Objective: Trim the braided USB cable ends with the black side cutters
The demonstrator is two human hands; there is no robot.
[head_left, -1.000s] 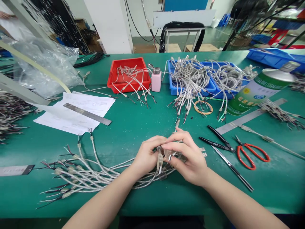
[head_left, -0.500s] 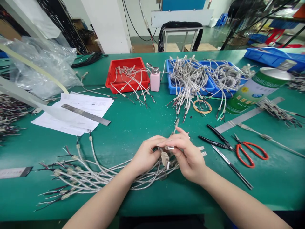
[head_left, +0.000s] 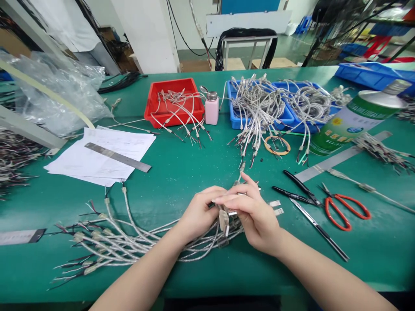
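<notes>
Both hands pinch connector ends of the silvery braided cable bundle (head_left: 129, 242): left hand (head_left: 198, 214), right hand (head_left: 256, 216); its length trails leftward.

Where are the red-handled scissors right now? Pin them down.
In the head view, the red-handled scissors lie flat on the green table, to the right of the right hand, just beyond the black tweezers and below the long steel ruler.
</notes>
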